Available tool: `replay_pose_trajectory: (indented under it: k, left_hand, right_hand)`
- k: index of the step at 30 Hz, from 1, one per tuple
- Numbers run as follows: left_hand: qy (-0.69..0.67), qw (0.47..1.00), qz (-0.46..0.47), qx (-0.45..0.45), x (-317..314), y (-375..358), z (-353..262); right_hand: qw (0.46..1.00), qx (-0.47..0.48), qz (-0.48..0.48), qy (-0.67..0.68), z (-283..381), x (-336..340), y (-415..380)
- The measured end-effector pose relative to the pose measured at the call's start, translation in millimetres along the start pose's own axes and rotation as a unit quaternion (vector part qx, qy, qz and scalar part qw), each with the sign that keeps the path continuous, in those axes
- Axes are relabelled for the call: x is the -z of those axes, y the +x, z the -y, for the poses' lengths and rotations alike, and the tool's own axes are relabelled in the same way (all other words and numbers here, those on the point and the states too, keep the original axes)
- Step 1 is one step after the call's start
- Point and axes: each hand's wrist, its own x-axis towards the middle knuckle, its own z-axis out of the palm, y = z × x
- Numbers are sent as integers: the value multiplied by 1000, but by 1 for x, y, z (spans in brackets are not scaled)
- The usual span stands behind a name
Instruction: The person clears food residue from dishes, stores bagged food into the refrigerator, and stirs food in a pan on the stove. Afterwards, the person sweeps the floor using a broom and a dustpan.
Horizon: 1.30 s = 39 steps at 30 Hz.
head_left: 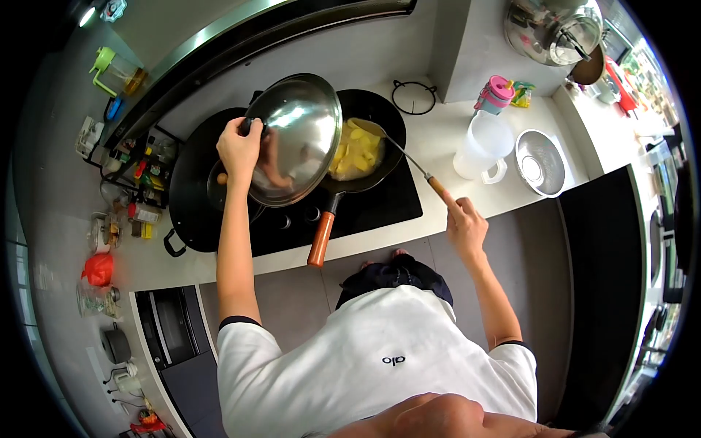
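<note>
The person stood at the counter's near edge with both arms stretched forward over the stovetop (380, 208). The right hand (464, 228) was the nearer of the two, closed round the wooden end of a long spatula (409, 155), with the forefinger laid along the grip. The tool's long axis ran up and to the left from that hand, its blade resting in the yellow food pieces (358, 152) inside the dark wok (369, 139). The wok's own wooden handle (321, 239) pointed back toward the person, untouched and between the two arms.

Farther off, the left hand (239, 150) was shut on the knob of a shiny metal lid (296, 139), holding it tilted and lifted, its rim overlapping the wok's left side; whether it touched the wok was hard to tell. Beyond the wok, a wire trivet (415, 96) lay on the counter, and to the right stood a clear jug (483, 144) and a steel bowl (540, 162).
</note>
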Motion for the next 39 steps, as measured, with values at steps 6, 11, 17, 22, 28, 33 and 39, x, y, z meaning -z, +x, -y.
replay_pose_trajectory:
  k: [6, 11, 17, 22, 28, 33, 39]
  left_hand:
    - [-1, 996, 70, -48, -57, -7, -28]
    - [67, 986, 121, -97, -109, -21, -48]
    - [121, 974, 150, -122, -168, -35, -39]
    - [152, 966, 170, -119, -182, -42, -42]
    - [137, 971, 154, -124, -182, -49, -35]
    - [146, 966, 166, -135, -183, -49, -32]
    - [213, 953, 170, -132, -171, -64, -45]
  right_hand:
    - [751, -391, 106, 521, -10, -2, -2]
    - [828, -353, 40, 434, -47, -61, -26]
    - [923, -315, 69, 208, -70, -112, -53]
    - [941, -272, 59, 190, -83, -146, -67]
    - [944, -259, 70, 194, -85, -155, -70]
    - [964, -228, 39, 134, -80, -150, -65]
    - [979, -196, 26, 45, -80, -167, -70]
